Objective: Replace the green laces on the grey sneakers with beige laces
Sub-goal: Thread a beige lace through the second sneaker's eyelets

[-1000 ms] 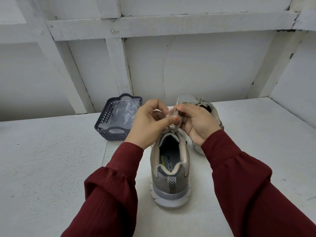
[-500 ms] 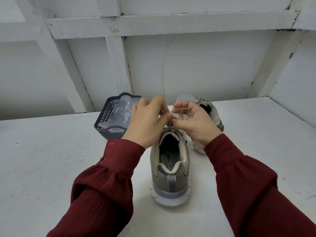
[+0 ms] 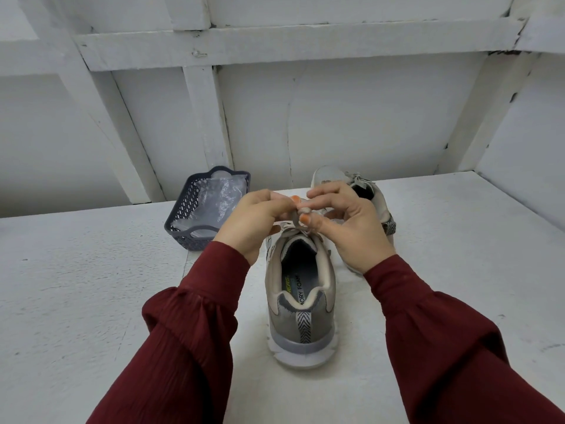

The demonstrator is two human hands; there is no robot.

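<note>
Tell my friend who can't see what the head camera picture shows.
A person's left hand and right hand pinch a beige lace above the near grey sneaker on a white table. A second sneaker stands behind it; a dark basket of clear plastic sits left.

Insole (image 3: pixel 308 270) of near sneaker (image 3: pixel 287 328), just this side of the fingers (image 3: pixel 328 194) pinching the lace (image 3: pixel 294 223): dark print "ORY FOAM", leading letters hidden under heel collar (image 3: pixel 318 293). Beside it, yellow-green "HERS", start cut off.

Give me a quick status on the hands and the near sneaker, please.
Left hand and right hand both pinch the lace over the near sneaker. Far sneaker behind, laced. Basket off left, nothing blocking.
</note>
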